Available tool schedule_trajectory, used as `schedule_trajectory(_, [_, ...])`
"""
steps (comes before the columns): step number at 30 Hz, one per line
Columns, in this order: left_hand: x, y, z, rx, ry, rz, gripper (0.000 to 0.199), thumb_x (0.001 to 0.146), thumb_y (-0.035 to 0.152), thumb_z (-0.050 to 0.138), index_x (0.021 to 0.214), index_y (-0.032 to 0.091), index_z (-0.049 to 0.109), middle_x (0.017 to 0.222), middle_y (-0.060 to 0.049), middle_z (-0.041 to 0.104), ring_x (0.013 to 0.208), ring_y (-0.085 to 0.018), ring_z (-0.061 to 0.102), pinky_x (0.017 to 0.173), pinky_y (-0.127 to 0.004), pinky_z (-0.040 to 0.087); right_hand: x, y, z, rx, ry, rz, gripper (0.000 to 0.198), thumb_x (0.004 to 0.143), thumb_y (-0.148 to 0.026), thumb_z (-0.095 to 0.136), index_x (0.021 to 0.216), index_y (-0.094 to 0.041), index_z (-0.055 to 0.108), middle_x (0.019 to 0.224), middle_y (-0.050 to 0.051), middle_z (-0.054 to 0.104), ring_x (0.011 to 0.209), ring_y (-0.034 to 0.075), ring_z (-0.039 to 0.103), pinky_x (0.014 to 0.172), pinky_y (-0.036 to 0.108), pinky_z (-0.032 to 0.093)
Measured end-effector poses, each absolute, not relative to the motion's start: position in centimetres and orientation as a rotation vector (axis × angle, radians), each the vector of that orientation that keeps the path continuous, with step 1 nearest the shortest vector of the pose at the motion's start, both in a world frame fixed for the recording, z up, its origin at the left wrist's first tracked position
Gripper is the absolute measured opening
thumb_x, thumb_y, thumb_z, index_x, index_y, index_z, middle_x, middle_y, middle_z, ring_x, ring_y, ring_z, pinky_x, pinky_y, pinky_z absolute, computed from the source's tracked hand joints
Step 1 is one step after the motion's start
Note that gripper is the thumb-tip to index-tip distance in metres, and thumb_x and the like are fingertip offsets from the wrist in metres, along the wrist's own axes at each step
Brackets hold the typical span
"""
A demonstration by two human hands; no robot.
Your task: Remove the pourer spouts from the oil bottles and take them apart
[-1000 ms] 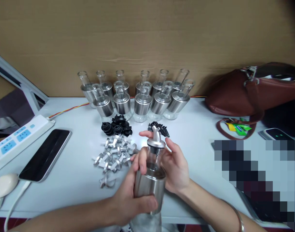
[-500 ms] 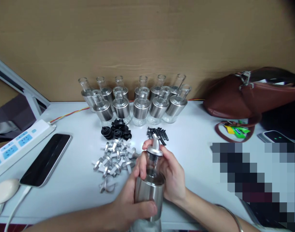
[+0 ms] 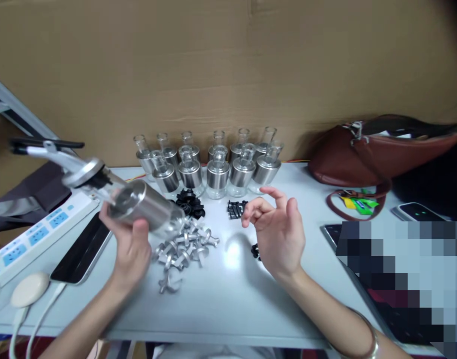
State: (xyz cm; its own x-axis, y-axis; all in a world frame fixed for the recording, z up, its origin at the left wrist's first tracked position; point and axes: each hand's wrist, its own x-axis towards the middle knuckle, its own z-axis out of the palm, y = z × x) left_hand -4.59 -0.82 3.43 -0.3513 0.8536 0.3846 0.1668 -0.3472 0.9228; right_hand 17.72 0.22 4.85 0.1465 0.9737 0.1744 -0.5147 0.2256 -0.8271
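My left hand (image 3: pixel 127 254) grips a glass bottle with a metal sleeve (image 3: pixel 148 202), held in the air and tipped to the left. In its neck sits a silver pourer spout (image 3: pixel 84 172) with a long black lever on its end, slightly blurred. My right hand (image 3: pixel 278 237) is raised at the right, palm up, fingers loosely curled and apart, with nothing in it. Below the bottle lies a pile of silver pourer tops (image 3: pixel 183 249). Black rubber stoppers (image 3: pixel 189 204) are heaped behind it. Small black levers (image 3: pixel 235 209) lie beyond my right hand.
Several bottles without tops (image 3: pixel 218 174) stand in two rows at the back. To the left are a power strip (image 3: pixel 37 229), a phone (image 3: pixel 82 254) and a white charger (image 3: pixel 30 289). A brown handbag (image 3: pixel 336 159) sits at right, near a dark device (image 3: pixel 348 269).
My left hand has carried the bottle up and to the left, tilting it; its spout now shows a black lever. My right hand has come off the bottle and opened.
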Motion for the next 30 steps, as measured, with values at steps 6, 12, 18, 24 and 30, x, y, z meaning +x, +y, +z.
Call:
schedule_trajectory(6, [-10.2, 6.5, 3.1, 1.686, 1.657, 1.727, 0.086, 0.077, 0.074, 0.054, 0.132, 0.017, 0.022, 0.131, -0.019, 0.043, 0.128, -0.030, 0.046, 0.115, -0.047, 0.030, 17.4, -0.2, 5.1, -0.714, -0.842, 1.203, 0.031, 0.091, -0.056, 0.044, 0.098, -0.026, 0.049, 0.063, -0.004, 0.062, 0.052, 0.014, 0.052, 0.060, 0.031, 0.043])
schedule_trajectory(12, [-11.9, 8.8, 1.7, 1.685, 1.711, 1.727, 0.067, 0.086, 0.061, 0.054, 0.127, 0.018, 0.023, 0.128, -0.019, 0.047, 0.124, -0.027, 0.049, 0.113, -0.047, 0.032, 17.8, 0.3, 5.3, -0.722, -0.839, 1.193, 0.032, 0.088, -0.056, 0.049, 0.096, -0.025, 0.049, 0.060, -0.005, 0.061, 0.051, 0.014, 0.052, 0.057, 0.029, 0.043])
schedule_trajectory(18, [-12.7, 11.0, 1.3, 1.661, 1.743, 1.762, 0.059, 0.090, 0.047, 0.052, 0.128, 0.014, 0.020, 0.133, -0.023, 0.043, 0.125, -0.026, 0.050, 0.113, -0.043, 0.034, 17.9, 0.3, 5.2, -0.726, -0.871, 1.185, 0.029, 0.089, -0.053, 0.049, 0.095, -0.025, 0.049, 0.060, -0.006, 0.061, 0.051, 0.012, 0.052, 0.056, 0.028, 0.043])
schedule_trajectory(24, [-13.4, 12.4, 2.1, 1.624, 1.766, 1.815, 0.055, 0.094, 0.042, 0.051, 0.129, 0.014, 0.019, 0.136, -0.020, 0.041, 0.123, -0.023, 0.051, 0.113, -0.040, 0.034, 17.8, 0.2, 4.9, -0.743, -0.929, 1.159, 0.028, 0.090, -0.052, 0.047, 0.096, -0.025, 0.050, 0.059, -0.005, 0.060, 0.050, 0.013, 0.052, 0.055, 0.030, 0.043])
schedule_trajectory(30, [-14.7, 12.0, 2.2, 1.631, 1.801, 1.801, 0.056, 0.093, 0.043, 0.052, 0.131, 0.016, 0.022, 0.143, -0.013, 0.035, 0.133, -0.024, 0.041, 0.116, -0.041, 0.027, 17.8, 0.2, 4.8, -0.743, -0.964, 1.142, 0.026, 0.092, -0.050, 0.046, 0.096, -0.024, 0.051, 0.059, -0.005, 0.060, 0.050, 0.013, 0.052, 0.055, 0.030, 0.042])
